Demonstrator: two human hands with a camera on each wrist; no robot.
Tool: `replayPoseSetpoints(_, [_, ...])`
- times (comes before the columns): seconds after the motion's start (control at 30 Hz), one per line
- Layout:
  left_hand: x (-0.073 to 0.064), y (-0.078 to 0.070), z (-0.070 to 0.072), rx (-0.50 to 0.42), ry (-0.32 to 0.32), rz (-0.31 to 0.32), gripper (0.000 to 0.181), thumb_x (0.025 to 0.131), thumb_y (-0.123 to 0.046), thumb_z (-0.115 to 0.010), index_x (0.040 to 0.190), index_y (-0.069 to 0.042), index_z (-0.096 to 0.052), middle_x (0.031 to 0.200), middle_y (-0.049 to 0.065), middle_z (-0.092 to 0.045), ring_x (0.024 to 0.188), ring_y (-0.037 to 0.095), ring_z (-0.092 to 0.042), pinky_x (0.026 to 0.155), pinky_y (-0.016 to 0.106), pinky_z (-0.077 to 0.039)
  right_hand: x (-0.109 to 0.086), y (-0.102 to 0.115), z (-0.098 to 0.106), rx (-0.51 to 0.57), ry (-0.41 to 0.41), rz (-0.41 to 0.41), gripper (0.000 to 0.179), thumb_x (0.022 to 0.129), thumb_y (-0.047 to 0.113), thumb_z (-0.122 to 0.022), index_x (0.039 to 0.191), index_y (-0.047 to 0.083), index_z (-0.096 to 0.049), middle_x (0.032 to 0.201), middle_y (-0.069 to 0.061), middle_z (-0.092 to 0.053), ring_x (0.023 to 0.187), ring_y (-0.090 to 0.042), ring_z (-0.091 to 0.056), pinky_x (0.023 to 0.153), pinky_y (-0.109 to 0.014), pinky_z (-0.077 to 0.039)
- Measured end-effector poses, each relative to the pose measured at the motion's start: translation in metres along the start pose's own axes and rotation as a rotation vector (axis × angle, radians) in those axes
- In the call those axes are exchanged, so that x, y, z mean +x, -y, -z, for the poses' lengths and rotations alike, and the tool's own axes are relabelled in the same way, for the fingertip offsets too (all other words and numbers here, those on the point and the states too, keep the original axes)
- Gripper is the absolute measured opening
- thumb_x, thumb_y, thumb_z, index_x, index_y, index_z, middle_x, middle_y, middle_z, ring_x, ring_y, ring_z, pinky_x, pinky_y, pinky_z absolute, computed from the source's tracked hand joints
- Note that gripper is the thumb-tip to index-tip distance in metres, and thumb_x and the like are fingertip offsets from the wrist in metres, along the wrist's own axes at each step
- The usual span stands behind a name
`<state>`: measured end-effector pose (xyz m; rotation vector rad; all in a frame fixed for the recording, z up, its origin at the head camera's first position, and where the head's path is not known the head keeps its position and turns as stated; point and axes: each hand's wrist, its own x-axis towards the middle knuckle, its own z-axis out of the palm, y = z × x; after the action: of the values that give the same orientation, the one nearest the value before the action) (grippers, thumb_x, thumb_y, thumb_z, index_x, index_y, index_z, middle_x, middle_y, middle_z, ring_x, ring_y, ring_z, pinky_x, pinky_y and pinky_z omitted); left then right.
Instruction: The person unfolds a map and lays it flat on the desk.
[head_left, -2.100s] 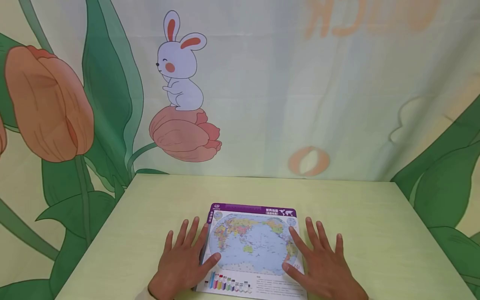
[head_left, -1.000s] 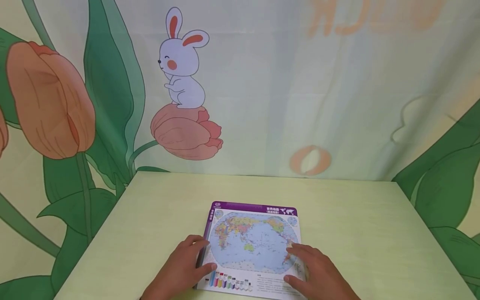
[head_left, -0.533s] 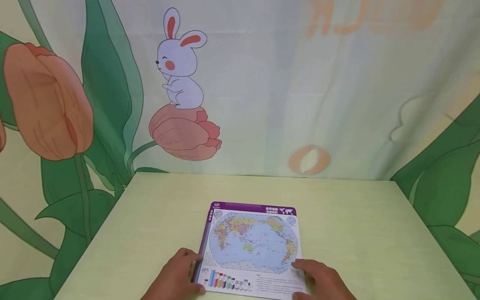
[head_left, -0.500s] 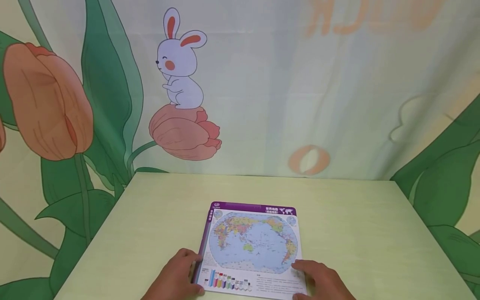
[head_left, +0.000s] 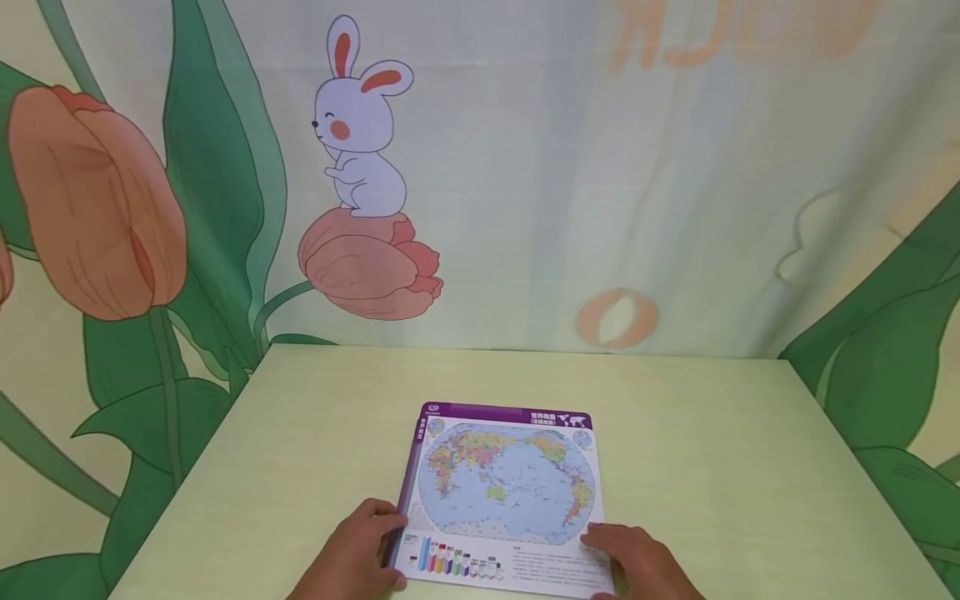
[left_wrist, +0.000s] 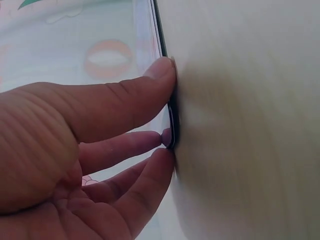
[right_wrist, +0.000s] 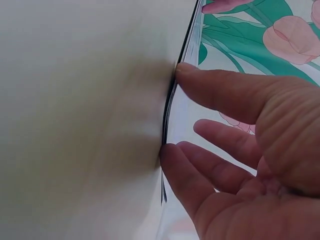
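A flat world map board with a purple top border and a row of coloured bars near its lower left lies on the table. My left hand rests at its lower left edge, thumb by the near corner. Opposite it, my right hand touches the lower right edge, its thumb partly cut off by the frame. Both wrist views show the thumb and a finger touching the board's thin dark edge, apart from each other along it. The fingers of both hands are loosely bent, with a gap between them and the thumb.
The pale yellow-green table extends around the board on every side. Behind it hangs a cloth backdrop printed with a white rabbit, tulips and green leaves.
Both hands have gone from spread fingers beside the board to loosely bent fingers at its lower side edges, drawing towards the body. The board has stayed in place; the last half second shows little movement.
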<state>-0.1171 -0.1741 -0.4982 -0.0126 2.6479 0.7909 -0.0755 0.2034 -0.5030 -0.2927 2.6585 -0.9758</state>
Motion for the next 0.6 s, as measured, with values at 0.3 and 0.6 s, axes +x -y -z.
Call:
replayPoseSetpoints(0.3, [0.0023,0.0006,0.0009,-0.020,0.014,0.041,0.070,0.068,-0.012,-0.099,0.133,-0.009,-0.074,0.137,0.008,-0.060,0.103,0.026,-0.060,0.097,0.053,-0.060,0.0047,0.0029,0.0002,0.009,0.024,-0.041,0.064,0.082,0.027,-0.091,0.137,0.003,-0.067,0.147,-0.016,-0.062,0.121,-0.032,-0.061,0.107,-0.063,-0.051])
replayPoseSetpoints(0.6, [0.0035,0.0016,0.0027,-0.026,0.042,0.027,0.068,0.070,-0.010,-0.098,0.133,-0.006,-0.073,0.136,0.008,-0.060,0.103,0.025,-0.061,0.098,0.053,-0.060,0.0077,0.0068,-0.0014,-0.012,-0.011,-0.123,0.059,0.079,0.016,-0.092,0.132,0.003,-0.071,0.144,-0.012,-0.065,0.130,-0.037,-0.061,0.108,-0.059,-0.052])
